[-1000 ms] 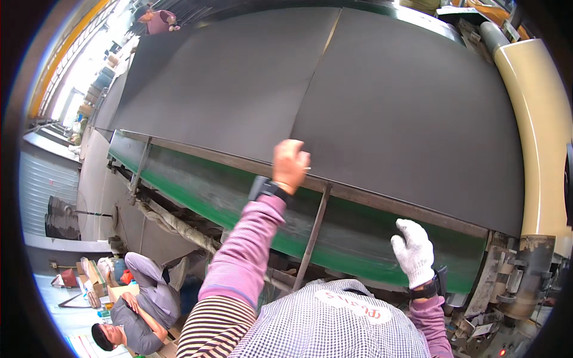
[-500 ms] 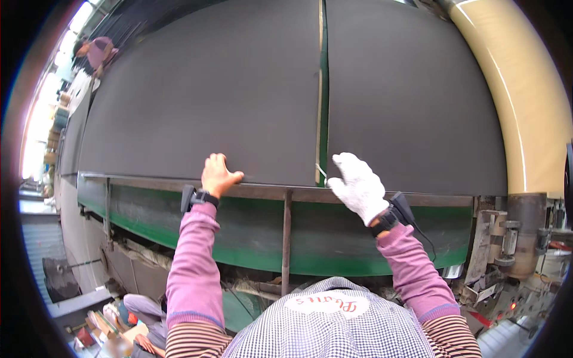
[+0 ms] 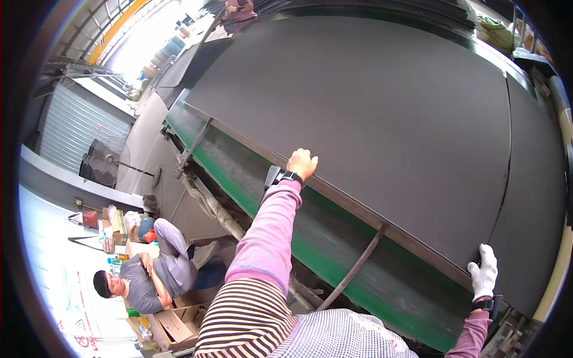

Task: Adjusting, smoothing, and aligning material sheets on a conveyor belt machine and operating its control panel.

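My bare left hand (image 3: 302,164) is at the near edge of a large dark grey sheet (image 3: 382,113), its fingers curled in at the edge; the fingertips are hidden. Farther right, my right hand (image 3: 484,273) wears a white knitted glove and rests by the near end of a narrow seam, thumb apart from the raised fingers. Beyond that seam lies a second dark sheet (image 3: 531,197). Both sheets lie flat on a machine bed with a green belt (image 3: 239,170) below its front rail.
A metal rail (image 3: 352,209) with upright bars runs along the bed's front. At the lower left a seated person (image 3: 149,274) rests beside cardboard boxes (image 3: 173,325). Another person (image 3: 239,12) stands at the far end. A pale yellow roll (image 3: 552,286) borders the right side.
The view has swung left. The green gap between the two sheets has narrowed to a thin seam. My left hand's fingers have curled in at the edge.
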A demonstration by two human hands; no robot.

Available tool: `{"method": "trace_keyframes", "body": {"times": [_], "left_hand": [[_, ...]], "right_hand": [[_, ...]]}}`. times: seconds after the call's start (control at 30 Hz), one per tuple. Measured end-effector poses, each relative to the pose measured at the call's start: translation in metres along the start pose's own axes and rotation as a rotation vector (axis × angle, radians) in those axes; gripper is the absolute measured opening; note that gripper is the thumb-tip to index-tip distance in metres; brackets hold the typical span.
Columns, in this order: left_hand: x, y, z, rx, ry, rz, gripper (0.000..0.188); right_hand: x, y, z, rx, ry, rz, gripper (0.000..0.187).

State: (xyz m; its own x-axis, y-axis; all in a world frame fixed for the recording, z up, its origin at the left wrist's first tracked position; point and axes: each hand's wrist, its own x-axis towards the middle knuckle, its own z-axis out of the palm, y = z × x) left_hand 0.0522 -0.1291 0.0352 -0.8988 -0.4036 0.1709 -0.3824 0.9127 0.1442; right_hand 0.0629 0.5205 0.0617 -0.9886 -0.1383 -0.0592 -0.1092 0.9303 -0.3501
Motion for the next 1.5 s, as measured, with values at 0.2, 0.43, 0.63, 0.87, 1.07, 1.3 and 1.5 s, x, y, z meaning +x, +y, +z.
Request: {"method": "trace_keyframes", "body": {"times": [0.2, 0.43, 0.63, 0.87, 1.07, 1.3, 1.5], "left_hand": [[-0.026, 0.05, -0.003, -0.311, -0.23, 0.478, 0.024], [-0.055, 0.116, -0.002, -0.082, -0.259, 0.773, 0.031], [-0.081, 0.212, -0.01, -0.177, -0.536, 0.753, 0.032], [-0.126, 0.306, -0.004, -0.148, -0.45, 0.885, 0.035], [-0.169, 0.395, 0.006, -0.105, -0.421, 0.907, 0.042], [-0.153, 0.401, -0.002, -0.725, -0.983, 0.636, 0.057], [-0.083, 0.171, 0.036, 0.34, -0.387, 0.893, 0.035]], "right_hand": [[-0.002, 0.043, -0.068, -0.021, -0.091, 0.065, 0.057], [-0.046, 0.025, -0.082, -0.114, 0.396, 0.04, 0.03], [-0.151, -0.057, -0.054, 0.294, 0.441, -0.1, 0.026], [-0.195, -0.067, -0.043, 0.514, 0.425, -0.041, 0.03], [-0.198, -0.07, -0.051, 0.587, 0.477, -0.038, 0.027], [-0.184, -0.094, -0.049, 0.664, 0.527, -0.11, 0.028], [-0.199, -0.09, -0.054, 0.729, 0.155, 0.025, 0.029]]}}
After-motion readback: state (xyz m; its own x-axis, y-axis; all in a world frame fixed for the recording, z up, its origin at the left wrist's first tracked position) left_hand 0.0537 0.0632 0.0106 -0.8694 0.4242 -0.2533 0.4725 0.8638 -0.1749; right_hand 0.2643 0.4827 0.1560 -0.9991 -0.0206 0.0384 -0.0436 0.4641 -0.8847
